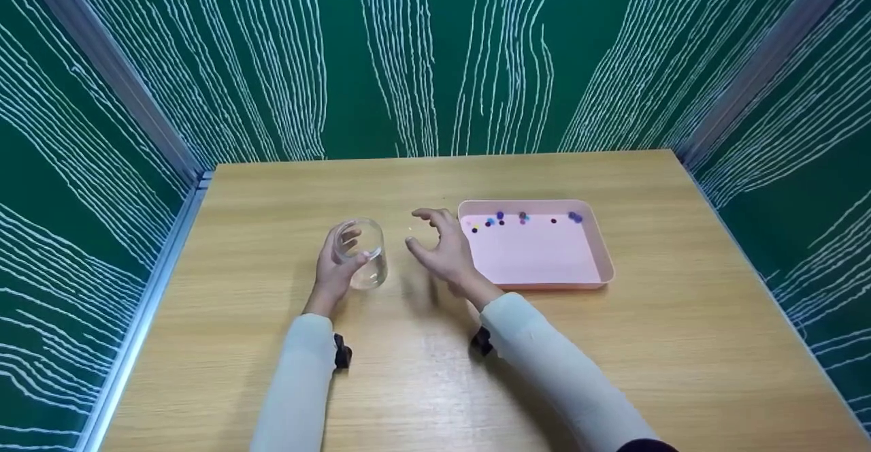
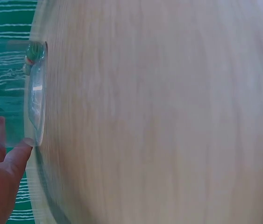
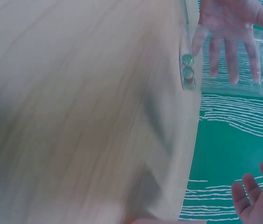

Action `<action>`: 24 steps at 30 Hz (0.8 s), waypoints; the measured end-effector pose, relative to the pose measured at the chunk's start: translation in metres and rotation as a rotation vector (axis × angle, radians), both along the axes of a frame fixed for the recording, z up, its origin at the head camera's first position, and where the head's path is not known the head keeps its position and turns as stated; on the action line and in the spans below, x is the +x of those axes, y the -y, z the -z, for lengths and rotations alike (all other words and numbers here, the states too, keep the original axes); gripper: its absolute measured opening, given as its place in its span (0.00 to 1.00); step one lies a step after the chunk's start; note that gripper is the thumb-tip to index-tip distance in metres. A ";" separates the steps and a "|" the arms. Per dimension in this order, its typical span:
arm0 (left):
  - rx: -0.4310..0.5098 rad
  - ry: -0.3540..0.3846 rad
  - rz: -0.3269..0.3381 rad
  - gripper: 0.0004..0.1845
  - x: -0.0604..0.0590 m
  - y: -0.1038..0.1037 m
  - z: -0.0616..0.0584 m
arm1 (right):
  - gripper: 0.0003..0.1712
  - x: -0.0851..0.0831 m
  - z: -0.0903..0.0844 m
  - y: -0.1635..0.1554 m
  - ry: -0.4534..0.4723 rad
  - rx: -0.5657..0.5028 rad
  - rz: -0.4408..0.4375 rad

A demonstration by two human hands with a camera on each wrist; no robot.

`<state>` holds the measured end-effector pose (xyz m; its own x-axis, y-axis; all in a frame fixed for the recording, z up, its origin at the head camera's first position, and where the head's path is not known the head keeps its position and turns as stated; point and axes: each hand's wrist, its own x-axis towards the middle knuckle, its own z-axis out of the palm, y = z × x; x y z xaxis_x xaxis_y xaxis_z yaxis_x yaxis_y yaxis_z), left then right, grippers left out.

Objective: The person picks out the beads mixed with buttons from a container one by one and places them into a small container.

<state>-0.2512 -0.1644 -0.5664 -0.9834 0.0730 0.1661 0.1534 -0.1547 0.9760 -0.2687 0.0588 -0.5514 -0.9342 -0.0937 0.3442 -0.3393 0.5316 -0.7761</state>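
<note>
Right wrist view shows marbles (image 3: 188, 73) inside jar (image 3: 222, 85).

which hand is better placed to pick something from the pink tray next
Probably the right hand: it is open and nearer the pink tray, while the left hand holds the glass jar.

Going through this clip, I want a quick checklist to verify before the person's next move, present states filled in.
1. Jar upright on the table: ok.
2. Left hand steadying the jar: ok, thumb and fingers around it.
3. Right hand free: ok, fingers apart, nothing visible in them.
4. Marbles at the jar's bottom: ok.
5. Exact marble count: cannot tell, they overlap.
6. Small balls inside the tray: ok.
</note>
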 end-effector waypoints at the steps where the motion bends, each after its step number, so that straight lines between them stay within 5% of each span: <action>1: -0.008 0.007 -0.001 0.38 0.000 0.000 0.000 | 0.26 0.000 0.000 -0.001 0.001 0.006 0.002; 17: -0.090 0.051 0.031 0.37 0.003 0.003 -0.005 | 0.25 -0.008 0.001 -0.021 -0.047 0.048 0.038; 24: -0.109 0.058 0.010 0.38 0.003 0.002 -0.006 | 0.22 -0.009 -0.001 -0.028 0.000 0.053 0.065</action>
<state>-0.2482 -0.1664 -0.5609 -0.9903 0.0969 0.0993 0.0950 -0.0482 0.9943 -0.2774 0.0870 -0.5507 -0.9389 -0.0511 0.3405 -0.3029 0.5927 -0.7463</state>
